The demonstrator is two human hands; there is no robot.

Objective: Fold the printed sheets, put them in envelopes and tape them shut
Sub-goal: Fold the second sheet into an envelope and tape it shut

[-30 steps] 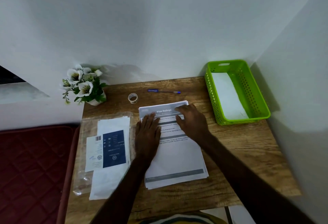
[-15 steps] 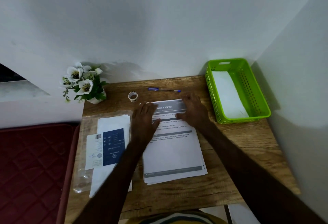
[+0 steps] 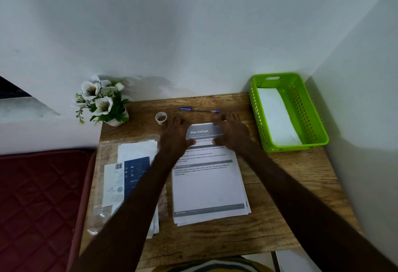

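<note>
A stack of printed sheets (image 3: 209,187) headed "Wipe Railings" lies in the middle of the wooden table (image 3: 286,185). My left hand (image 3: 175,134) lies over the stack's far left corner and my right hand (image 3: 232,131) over its far right corner. The fingers of both reach past the far edge and both thumbs rest on the top sheet. The sheet lies flat. A clear pack of white envelopes (image 3: 131,175) lies left of the stack, partly under my left forearm. A small tape roll (image 3: 161,118) stands just beyond my left hand.
A blue pen (image 3: 199,110) lies beyond the sheets near the wall. A green basket (image 3: 301,103) at the back right holds a white envelope (image 3: 275,116). A pot of white flowers (image 3: 101,101) stands at the back left. A maroon cushion (image 3: 38,196) borders the table's left side.
Both hands have slid away from me along the top sheet, from its upper middle to the far corners, and have spread apart. The stack has stayed in place.
</note>
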